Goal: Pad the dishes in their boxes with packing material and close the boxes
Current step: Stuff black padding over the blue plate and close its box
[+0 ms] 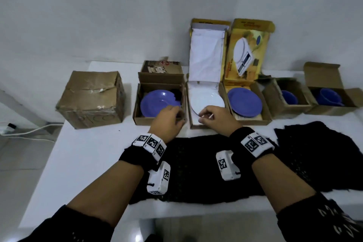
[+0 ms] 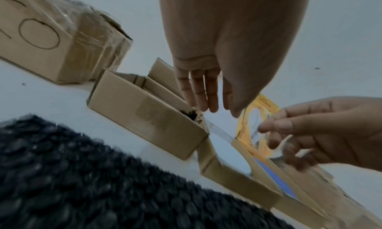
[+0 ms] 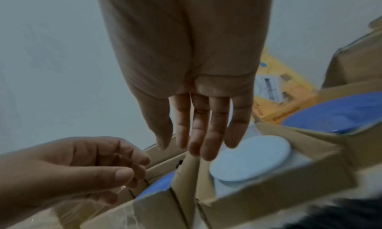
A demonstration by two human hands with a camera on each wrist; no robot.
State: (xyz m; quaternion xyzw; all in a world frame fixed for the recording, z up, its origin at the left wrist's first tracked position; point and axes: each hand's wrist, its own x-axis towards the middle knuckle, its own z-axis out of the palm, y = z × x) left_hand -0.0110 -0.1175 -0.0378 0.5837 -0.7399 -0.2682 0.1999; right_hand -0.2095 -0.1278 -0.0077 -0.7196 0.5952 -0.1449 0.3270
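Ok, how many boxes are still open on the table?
5, in a row: blue plate box by the left hand, white plate box, yellow box, then two cup boxes. Leftmost box is shut.

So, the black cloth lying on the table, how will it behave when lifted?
The black cloth will probably go floppy and drape, since it lies flat with wavy edges. It looks knitted or perforated, so likely light. It seems unlikely to slip or break, and should fold easily around a plate.

A white table (image 1: pixel 88 163) carries 6 cardboard boxes (image 1: pixel 92 100) in a row and black cloth (image 1: pixel 196 173).
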